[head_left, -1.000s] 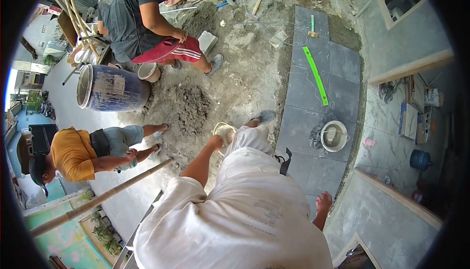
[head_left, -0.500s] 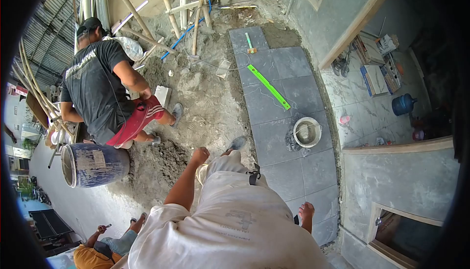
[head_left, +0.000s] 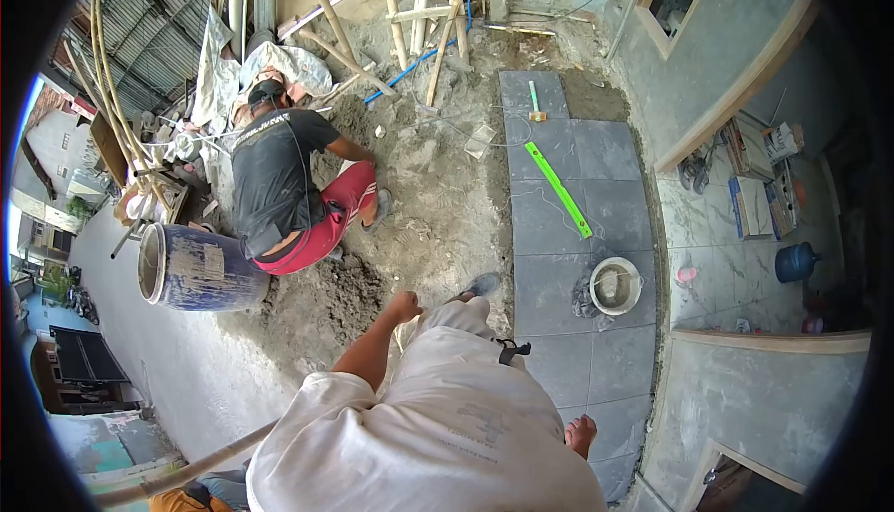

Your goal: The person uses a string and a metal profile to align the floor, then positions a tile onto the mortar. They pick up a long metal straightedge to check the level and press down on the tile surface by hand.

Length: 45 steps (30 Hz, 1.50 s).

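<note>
My left hand (head_left: 404,307) hangs beside my left leg with its fingers curled into a loose fist. Nothing shows in it. On the other side, my right hand (head_left: 579,436) is low by my hip, over the dark grey floor tiles (head_left: 551,281). Its fingers are curled in too, and no object is visible in them. A bucket (head_left: 616,286) with grey residue inside stands on the tiles ahead of my right hand. Beyond it lie a bright green spirit level (head_left: 559,190) and a mallet (head_left: 535,102) with a pale green handle.
A co-worker (head_left: 279,181) in a dark shirt crouches at left on rough ground. Near them are a blue drum (head_left: 200,268) and a mound of wet mortar (head_left: 349,300). Bamboo trestles (head_left: 424,13) stand at the back. A rendered wall (head_left: 745,400) and doorway flank the right side.
The co-worker has bent lower and reaches down to the ground. My view has swung left, so the tiles, bucket and level sit farther right and lower. My hands stay curled.
</note>
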Tool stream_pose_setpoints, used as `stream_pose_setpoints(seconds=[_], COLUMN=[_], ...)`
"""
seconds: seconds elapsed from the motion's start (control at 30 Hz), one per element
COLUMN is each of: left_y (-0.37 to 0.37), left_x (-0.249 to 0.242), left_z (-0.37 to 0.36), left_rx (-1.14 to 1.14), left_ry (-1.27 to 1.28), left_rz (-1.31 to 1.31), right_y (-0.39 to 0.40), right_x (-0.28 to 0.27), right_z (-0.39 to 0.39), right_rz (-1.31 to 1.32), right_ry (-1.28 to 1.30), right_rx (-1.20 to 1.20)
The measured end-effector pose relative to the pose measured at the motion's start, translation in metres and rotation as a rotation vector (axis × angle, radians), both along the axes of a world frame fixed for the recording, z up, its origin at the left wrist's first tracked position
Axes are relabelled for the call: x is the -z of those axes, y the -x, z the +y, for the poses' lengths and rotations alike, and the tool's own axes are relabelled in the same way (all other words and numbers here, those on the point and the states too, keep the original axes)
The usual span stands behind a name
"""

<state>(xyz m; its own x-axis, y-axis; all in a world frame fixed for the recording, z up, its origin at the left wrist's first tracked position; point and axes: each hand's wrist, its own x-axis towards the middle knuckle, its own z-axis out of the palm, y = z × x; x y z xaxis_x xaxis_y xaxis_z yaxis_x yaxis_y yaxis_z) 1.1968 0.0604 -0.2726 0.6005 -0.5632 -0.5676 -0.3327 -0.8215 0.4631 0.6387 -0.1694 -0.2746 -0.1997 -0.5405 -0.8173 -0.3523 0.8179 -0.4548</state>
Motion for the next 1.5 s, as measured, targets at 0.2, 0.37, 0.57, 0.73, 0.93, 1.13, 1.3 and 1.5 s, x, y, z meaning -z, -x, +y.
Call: stream_pose_setpoints(seconds=[0.2,0.37,0.57,0.73,0.93,1.13,1.3,1.5], left_y=[-0.001,0.002,-0.014,-0.031,-0.042,-0.070,-0.083,-0.087], left_x=[0.006,0.001,0.020,0.024,-0.017,-0.039,-0.011,0.017], left_z=[0.014,0.012,0.014,0.003,-0.006,-0.025,-0.038,-0.040], left_rx=[-0.043,-0.042,-0.054,-0.266,-0.199,-0.123,-0.045,-0.041], left_ry=[-0.036,-0.001,0.067,0.133,0.021,0.048,0.119,0.065], left_rz=[-0.022,-0.046,0.032,0.296,0.277,0.219,0.157,0.463], right_y=[-0.023,-0.032,-0.031,-0.025,-0.045,-0.061,-0.052,-0.073], right_x=[-0.006,-0.005,-0.002,0.012,0.011,0.024,0.033,0.024], right_z=[-0.027,-0.029,-0.016,-0.006,-0.001,0.018,0.031,0.025], right_rz=[-0.036,-0.057,0.003,0.033,-0.029,-0.042,0.023,0.116], right_ry=[0.041,0.069,0.017,0.083,0.066,0.043,0.047,0.169], right_rx=[-0.041,-0.079,-0.058,-0.001,0.006,0.094,0.091,-0.290])
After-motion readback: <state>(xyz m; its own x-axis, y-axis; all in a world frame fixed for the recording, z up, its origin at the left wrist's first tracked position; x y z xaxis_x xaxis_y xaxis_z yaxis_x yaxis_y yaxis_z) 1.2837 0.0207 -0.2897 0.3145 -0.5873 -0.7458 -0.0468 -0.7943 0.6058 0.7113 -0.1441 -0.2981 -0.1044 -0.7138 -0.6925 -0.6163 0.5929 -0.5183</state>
